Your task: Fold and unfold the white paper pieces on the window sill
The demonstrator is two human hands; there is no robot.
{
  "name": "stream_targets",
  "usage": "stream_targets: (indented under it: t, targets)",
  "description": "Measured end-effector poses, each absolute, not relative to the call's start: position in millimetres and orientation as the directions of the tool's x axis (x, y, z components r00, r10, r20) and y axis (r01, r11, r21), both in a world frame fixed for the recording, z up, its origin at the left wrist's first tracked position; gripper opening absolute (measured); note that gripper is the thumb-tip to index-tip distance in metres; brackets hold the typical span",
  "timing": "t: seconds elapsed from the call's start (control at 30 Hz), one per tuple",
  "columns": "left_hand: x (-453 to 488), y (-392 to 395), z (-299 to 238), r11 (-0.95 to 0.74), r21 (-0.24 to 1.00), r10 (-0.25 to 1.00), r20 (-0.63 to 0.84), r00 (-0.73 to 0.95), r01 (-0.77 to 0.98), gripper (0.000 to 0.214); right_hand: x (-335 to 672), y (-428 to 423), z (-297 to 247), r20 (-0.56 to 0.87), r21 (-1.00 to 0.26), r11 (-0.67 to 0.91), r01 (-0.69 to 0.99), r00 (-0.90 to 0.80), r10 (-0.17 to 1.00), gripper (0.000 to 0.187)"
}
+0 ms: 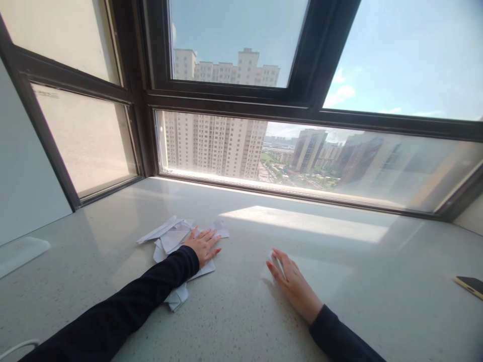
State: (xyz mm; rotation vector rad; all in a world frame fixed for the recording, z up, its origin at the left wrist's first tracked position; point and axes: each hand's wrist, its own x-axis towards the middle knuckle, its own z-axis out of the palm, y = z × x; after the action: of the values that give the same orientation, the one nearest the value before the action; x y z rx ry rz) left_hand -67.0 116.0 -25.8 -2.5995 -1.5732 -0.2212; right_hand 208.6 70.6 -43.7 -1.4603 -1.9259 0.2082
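Note:
My left hand (204, 245) lies with its fingers spread on a loose heap of white paper pieces (175, 235). Several of these pieces look folded, and some stick out past the fingers and below the wrist. One crumpled piece (177, 297) shows under the left sleeve. To the right, my right hand (294, 284) is low over the counter, thumb and fingers curved around a small piece of white paper (268, 271). That paper is pale against the bright surface, and part of it is hidden by the fingers.
The speckled white counter (234, 322) runs back to a dark-framed window (234, 108). A phone (470, 285) lies at the right edge. At the left are a flat white object (24, 255) and a white cable (20, 346). Sunlight falls across the back of the counter.

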Motion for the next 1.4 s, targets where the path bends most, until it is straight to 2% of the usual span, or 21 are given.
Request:
stream_targets:
  t: [0.17, 0.27, 0.37, 0.5, 0.77, 1.1, 1.17, 1.27, 1.4]
  targets:
    - [-80, 121, -18, -0.426, -0.007, 0.894, 0.148, 0.422, 0.905, 0.049, 208, 70, -43, 0.424, -0.518, 0.347, 0.782, -0.118, 0.898, 0.041]
    - [-80, 118, -11, -0.420, -0.024, 0.888, 0.194, 0.417, 0.907, 0.054, 208, 70, -42, 0.416, -0.515, 0.342, 0.786, -0.120, 0.901, 0.041]
    - [-72, 109, -9, -0.469, -0.040, 0.849, 0.256, 0.463, 0.882, 0.060, 208, 70, -42, 0.411, -0.515, 0.339, 0.788, -0.120, 0.904, 0.042]
    - [-57, 98, -16, -0.547, -0.026, 0.813, 0.219, 0.539, 0.837, 0.062, 207, 70, -43, 0.429, -0.508, 0.346, 0.789, -0.116, 0.896, 0.042]
    - [-65, 106, -22, -0.388, 0.003, 0.906, 0.187, 0.380, 0.922, 0.065, 208, 70, -42, 0.425, -0.516, 0.344, 0.785, -0.114, 0.898, 0.042]
    - [-79, 111, -10, -0.400, 0.023, 0.905, 0.165, 0.392, 0.916, 0.061, 208, 70, -42, 0.410, -0.522, 0.334, 0.785, -0.112, 0.905, 0.046]
    - [-73, 109, -1, -0.442, 0.018, 0.877, 0.218, 0.428, 0.897, 0.056, 208, 71, -43, 0.422, -0.513, 0.341, 0.788, -0.114, 0.899, 0.045]
    - [-53, 95, 14, -0.596, 0.015, 0.776, 0.268, 0.571, 0.803, 0.046, 209, 71, -45, 0.429, -0.491, 0.346, 0.800, -0.124, 0.895, 0.044]
    - [-21, 63, 19, -0.652, 0.045, 0.754, 0.144, 0.641, 0.757, 0.037, 209, 71, -47, 0.462, -0.434, 0.379, 0.818, -0.159, 0.872, 0.044]
